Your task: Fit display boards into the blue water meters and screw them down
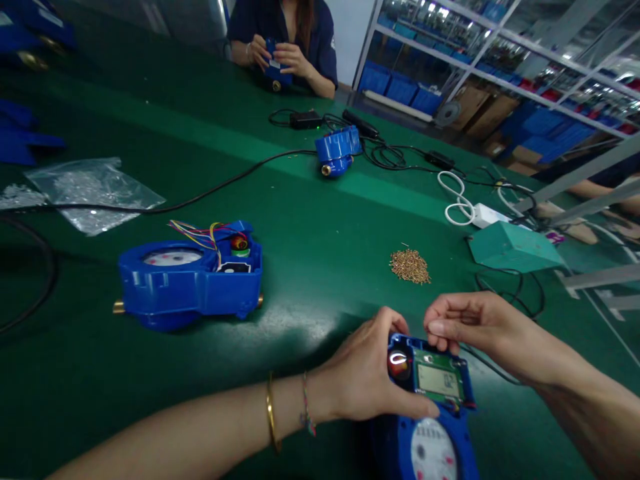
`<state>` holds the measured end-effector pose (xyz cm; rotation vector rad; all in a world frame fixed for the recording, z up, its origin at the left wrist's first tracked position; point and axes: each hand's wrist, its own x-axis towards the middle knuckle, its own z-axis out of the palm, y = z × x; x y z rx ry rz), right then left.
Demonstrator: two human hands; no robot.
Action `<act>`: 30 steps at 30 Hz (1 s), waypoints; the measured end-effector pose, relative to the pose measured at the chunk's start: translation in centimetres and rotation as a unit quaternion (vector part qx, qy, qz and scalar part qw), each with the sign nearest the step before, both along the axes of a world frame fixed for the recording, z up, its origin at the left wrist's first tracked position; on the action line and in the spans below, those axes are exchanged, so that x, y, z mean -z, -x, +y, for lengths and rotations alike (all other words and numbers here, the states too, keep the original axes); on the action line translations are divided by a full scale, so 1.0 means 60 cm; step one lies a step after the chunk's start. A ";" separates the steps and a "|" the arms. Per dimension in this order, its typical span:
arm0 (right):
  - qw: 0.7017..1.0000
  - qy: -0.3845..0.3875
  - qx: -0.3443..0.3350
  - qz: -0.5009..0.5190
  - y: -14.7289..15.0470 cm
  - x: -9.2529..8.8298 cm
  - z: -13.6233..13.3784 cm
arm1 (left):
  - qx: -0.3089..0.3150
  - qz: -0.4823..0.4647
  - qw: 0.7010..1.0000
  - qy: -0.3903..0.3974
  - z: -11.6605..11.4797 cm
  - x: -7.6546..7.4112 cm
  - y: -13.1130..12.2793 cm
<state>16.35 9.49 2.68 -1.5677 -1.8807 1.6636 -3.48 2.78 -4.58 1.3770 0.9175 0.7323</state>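
My left hand is wrapped round a blue meter at the bottom right, its thumb lying across the casing. The meter's upper compartment is uncovered and shows a circuit board with a small display; a round dial sits below it. Over the far edge of that compartment is my right hand, its thumb and fingers pressed together; anything between them is too small to make out. A pile of small brass-coloured screws lies just beyond my hands.
On the left stands another blue meter with loose coloured wires. A plastic bag, a black cable, a smaller blue meter and a green box lie farther out. A person across the green table holds a blue part.
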 end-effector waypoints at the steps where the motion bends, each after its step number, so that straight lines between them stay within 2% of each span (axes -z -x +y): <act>1: 1.000 -0.008 -0.022 -0.010 0.005 -0.001 0.001 | -0.003 0.000 1.000 -0.003 0.000 0.001 -0.001; 6: 0.991 -0.071 -0.102 -0.058 0.017 -0.002 0.000 | -0.003 0.008 1.000 -0.007 0.000 0.003 -0.005; 12: 0.985 -0.081 -0.107 -0.110 0.014 0.004 -0.003 | -0.012 0.013 1.000 -0.021 -0.002 0.001 -0.008; 23: 0.973 -0.114 -0.139 -0.148 0.032 -0.011 -0.007 | -0.015 0.009 1.000 -0.025 -0.001 0.006 -0.012; 27: 0.975 -0.087 -0.126 -0.163 0.031 -0.010 -0.008 | -0.011 0.011 0.999 -0.036 0.000 0.011 -0.013; 30: 0.982 -0.033 -0.074 -0.168 0.035 -0.011 -0.013 | -0.003 0.010 0.999 -0.036 0.000 0.011 -0.011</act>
